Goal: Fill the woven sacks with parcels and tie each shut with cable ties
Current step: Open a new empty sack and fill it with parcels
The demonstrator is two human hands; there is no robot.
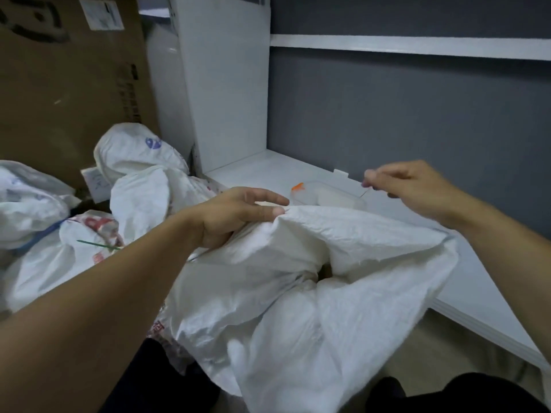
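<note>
So there's a big white woven sack (298, 293) sitting right in front of the person, its top still open, leaning up against the near edge of the white bench (465, 281), with something brownish just peeking out of the gap at the mouth, can't tell what it is. Left hand (235, 216) is on the sack's rim at the far left corner, thumb and fingers (268, 210) pinching the bunched fabric there. Right hand (408, 189) is up off the sack, above the bench, fingertips pressed together on something thin, maybe a cable tie, but it's too blurry to say for sure. Just behind the sack on the bench there's a clear plastic box (331, 198) with an orange bit at its left corner. Off to the left is a heap of filled white sacks (140, 174), some with red and blue print, and one near the front has a green cable tie (98, 245) on it, another a blue tie (38, 236). Big cardboard box (65, 84) stands at the far left behind the heap
</note>
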